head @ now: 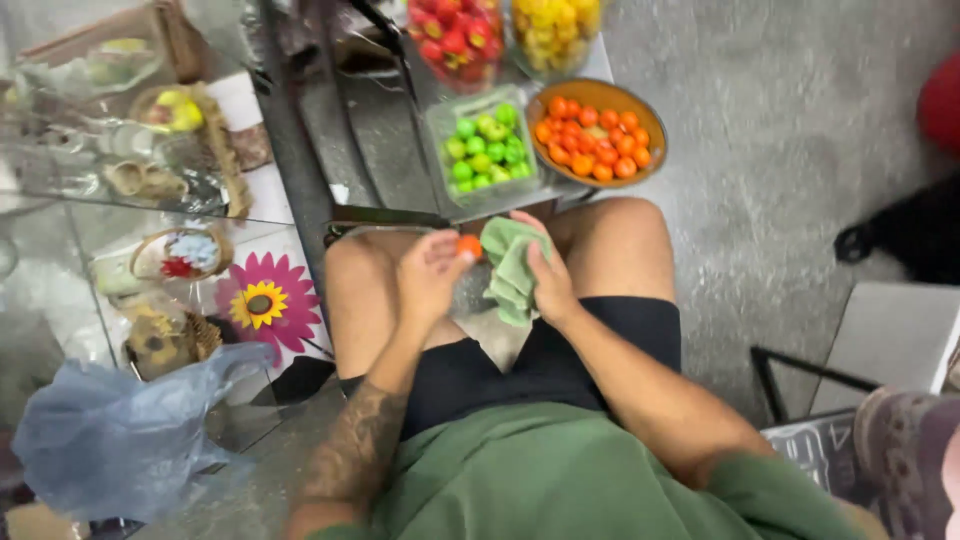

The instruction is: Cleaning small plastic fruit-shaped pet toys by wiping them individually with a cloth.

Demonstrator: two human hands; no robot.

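Left hand [430, 275] pinches small orange ball [468, 245] at fingertips, over lap. Right hand [545, 280] closed on green cloth [512, 265], cloth just beside ball, nearly touching. Judged step: wiping ball; next move calls for cloth pressed onto ball. Beyond knees: clear tub of green balls [485, 145], brown bowl of orange balls [597, 132].
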